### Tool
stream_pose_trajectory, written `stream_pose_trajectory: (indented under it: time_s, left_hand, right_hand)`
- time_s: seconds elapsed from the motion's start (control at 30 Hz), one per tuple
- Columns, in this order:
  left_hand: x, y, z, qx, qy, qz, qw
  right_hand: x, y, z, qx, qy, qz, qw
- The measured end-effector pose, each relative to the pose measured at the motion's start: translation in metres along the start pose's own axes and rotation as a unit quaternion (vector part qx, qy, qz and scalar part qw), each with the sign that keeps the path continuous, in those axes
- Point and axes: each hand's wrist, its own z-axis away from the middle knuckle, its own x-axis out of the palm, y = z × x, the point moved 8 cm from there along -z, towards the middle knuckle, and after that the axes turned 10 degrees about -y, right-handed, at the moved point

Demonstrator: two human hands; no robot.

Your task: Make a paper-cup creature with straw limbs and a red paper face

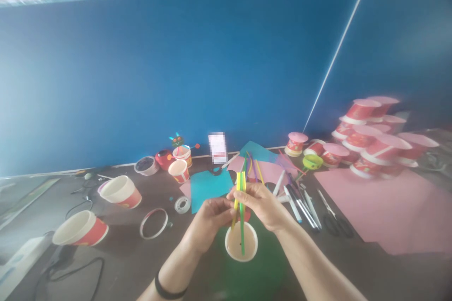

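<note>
Folded yellow and green strips (240,179), perhaps pipe cleaners, stand up between my hands. My right hand (263,203) pinches them near the fold. My left hand (208,221) has its fingers closed on the strips just lower down, at the yellow length. The green length hangs down into the opening of a paper cup (231,253), which stands upright below my hands. Under the cup lies a sheet of green paper (261,275). Something red shows behind the cup, partly covered by my fingers.
Left stand large paper cups (120,193), a paper ring (154,223) and cables (77,268). Blue paper (208,188) lies ahead. Pens (302,207), scissors (332,218) and pink paper (395,207) lie right. Stacked red cups (374,143) stand at the far right, before a blue partition (226,66).
</note>
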Motion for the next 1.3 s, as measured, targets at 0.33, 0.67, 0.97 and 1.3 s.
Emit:
stream_pose_trajectory:
  time_s: [0.33, 0.67, 0.97, 1.3]
  left_hand:
    - [0.0, 0.002, 0.002, -0.011, 0.024, -0.007, 1.0]
    - [-0.004, 0.0, 0.001, 0.008, 0.037, -0.006, 0.999]
    - [0.005, 0.002, -0.001, -0.01, 0.031, 0.03, 0.999]
    - [0.002, -0.001, -0.001, -0.001, 0.026, 0.049, 0.998]
  right_hand:
    - [-0.004, -0.003, 0.001, -0.009, 0.012, 0.037, 0.999]
    - [0.007, -0.006, 0.0, -0.009, -0.029, 0.018, 0.999]
    - [-0.002, 0.004, 0.001, 0.004, 0.0, 0.026, 1.0]
    - [-0.001, 0.004, 0.0, 0.003, 0.003, 0.037, 0.999]
